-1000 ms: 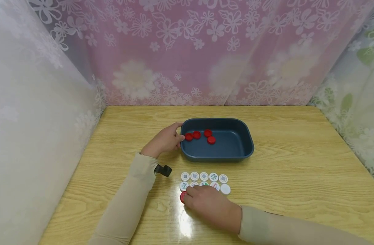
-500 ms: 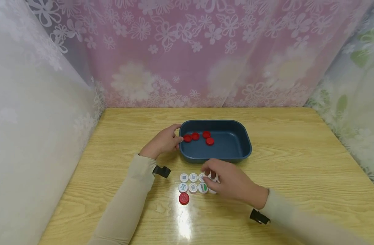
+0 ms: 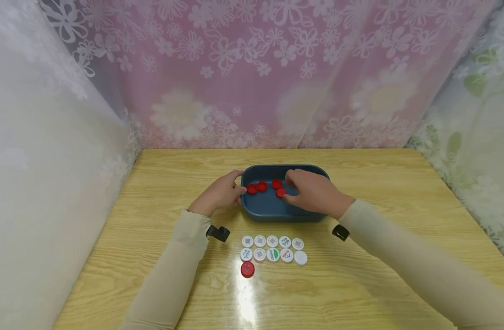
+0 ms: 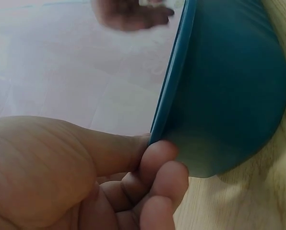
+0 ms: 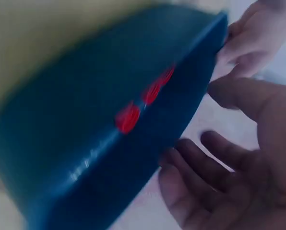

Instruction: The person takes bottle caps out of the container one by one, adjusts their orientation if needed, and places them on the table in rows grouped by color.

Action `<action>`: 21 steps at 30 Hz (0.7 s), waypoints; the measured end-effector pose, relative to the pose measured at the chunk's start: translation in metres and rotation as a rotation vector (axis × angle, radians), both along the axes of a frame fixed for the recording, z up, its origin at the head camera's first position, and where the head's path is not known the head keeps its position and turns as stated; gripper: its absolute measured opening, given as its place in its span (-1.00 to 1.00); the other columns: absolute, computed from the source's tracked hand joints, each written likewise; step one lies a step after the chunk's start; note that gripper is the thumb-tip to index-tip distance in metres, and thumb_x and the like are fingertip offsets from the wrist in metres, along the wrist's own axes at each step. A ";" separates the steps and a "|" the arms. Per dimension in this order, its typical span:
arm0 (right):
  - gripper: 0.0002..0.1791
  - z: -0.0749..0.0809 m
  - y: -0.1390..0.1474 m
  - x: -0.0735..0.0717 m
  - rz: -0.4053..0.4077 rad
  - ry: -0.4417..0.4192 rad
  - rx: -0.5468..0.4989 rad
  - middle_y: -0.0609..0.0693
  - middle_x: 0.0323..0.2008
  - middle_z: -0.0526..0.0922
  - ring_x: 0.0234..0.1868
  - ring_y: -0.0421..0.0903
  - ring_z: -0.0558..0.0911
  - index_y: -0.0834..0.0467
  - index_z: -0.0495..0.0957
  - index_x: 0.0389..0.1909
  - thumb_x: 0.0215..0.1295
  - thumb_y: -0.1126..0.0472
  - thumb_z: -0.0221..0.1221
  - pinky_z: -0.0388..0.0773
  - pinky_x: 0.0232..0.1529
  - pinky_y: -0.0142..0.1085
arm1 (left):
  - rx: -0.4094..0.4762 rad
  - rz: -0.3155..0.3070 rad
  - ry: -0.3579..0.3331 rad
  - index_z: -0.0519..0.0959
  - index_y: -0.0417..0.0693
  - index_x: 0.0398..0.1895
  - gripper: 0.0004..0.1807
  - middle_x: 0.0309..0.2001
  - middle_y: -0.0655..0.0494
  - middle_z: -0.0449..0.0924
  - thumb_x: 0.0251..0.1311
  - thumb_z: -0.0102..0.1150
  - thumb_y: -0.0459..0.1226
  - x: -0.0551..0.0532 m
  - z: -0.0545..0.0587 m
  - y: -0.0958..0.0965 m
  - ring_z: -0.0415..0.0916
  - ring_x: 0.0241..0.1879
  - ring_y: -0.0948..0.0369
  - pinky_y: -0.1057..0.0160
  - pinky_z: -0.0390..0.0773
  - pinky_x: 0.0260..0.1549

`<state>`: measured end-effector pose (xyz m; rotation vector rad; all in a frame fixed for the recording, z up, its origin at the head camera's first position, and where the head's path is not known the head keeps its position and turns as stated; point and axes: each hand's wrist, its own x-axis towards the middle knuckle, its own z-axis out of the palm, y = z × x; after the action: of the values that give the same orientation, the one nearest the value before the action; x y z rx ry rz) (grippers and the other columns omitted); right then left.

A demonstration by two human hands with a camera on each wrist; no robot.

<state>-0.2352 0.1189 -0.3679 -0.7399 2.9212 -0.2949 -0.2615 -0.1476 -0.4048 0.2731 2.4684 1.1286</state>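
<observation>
A dark blue rectangular basin [image 3: 276, 218] stands on the table with several red bottle caps [image 3: 262, 186] lying in its left half. At its left end my left hand [image 3: 218, 195] pinches the rim, thumb inside and curled fingers outside, as the left wrist view also shows. My right hand [image 3: 315, 192] is over the basin, thumb and fingers spread apart beside the nearest red cap [image 3: 281, 193]. In the right wrist view nothing lies in its loosely bent fingers [image 5: 172, 189]. One more red cap [image 3: 247, 269] lies on the table in front of the white caps.
Two rows of white bottle caps [image 3: 273, 240], several with printed patterns, lie in front of the basin. The wooden table [image 3: 384, 183] meets a pink flowered curtain [image 3: 235, 91] at the back, with pale curtains on both sides.
My right hand has left the red cap it placed below the white rows and moved up and right, over the basin. My left hand stays on the rim.
</observation>
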 end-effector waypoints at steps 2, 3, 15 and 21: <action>-0.69 0.002 -0.010 -0.018 0.001 -0.067 0.109 -0.06 -0.38 0.57 -0.43 -0.11 0.50 0.10 0.54 -0.23 0.36 -0.05 0.36 0.47 -0.32 -0.17 | -0.008 0.008 0.000 0.12 0.09 0.64 -0.35 -0.32 -0.10 0.68 0.58 0.05 -0.20 -0.001 -0.002 -0.002 0.66 -0.25 -0.09 0.23 0.53 -0.38; -0.68 0.001 -0.015 -0.028 0.003 -0.095 0.162 -0.06 -0.41 0.56 -0.45 -0.11 0.49 0.10 0.55 -0.27 0.37 -0.06 0.34 0.46 -0.34 -0.17 | -0.012 0.012 -0.001 0.12 0.09 0.64 -0.35 -0.32 -0.09 0.68 0.58 0.06 -0.20 -0.001 -0.002 -0.003 0.66 -0.25 -0.08 0.23 0.53 -0.38; -0.58 -0.007 -0.056 -0.088 -0.096 -0.488 0.455 0.00 -0.26 0.66 -0.24 -0.05 0.60 0.09 0.65 -0.29 0.28 -0.22 0.36 0.51 -0.15 -0.18 | -0.020 -0.012 0.028 0.11 0.07 0.65 -0.35 -0.28 -0.19 0.71 0.60 0.03 -0.18 -0.001 -0.003 -0.006 0.64 -0.27 -0.13 0.17 0.47 -0.32; -0.84 -0.011 -0.052 -0.094 -0.075 -0.555 0.443 0.04 -0.40 0.72 -0.44 -0.09 0.57 0.14 0.70 -0.34 0.30 0.12 0.37 0.49 -0.36 -0.23 | -0.037 -0.031 0.059 0.11 0.07 0.65 -0.34 -0.31 -0.13 0.71 0.59 0.04 -0.18 -0.001 -0.004 -0.003 0.62 -0.34 -0.01 0.17 0.48 -0.29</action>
<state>-0.3292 0.0668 -0.3788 -0.3970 2.3594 0.1265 -0.2622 -0.1502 -0.4093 0.3373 2.5249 1.0762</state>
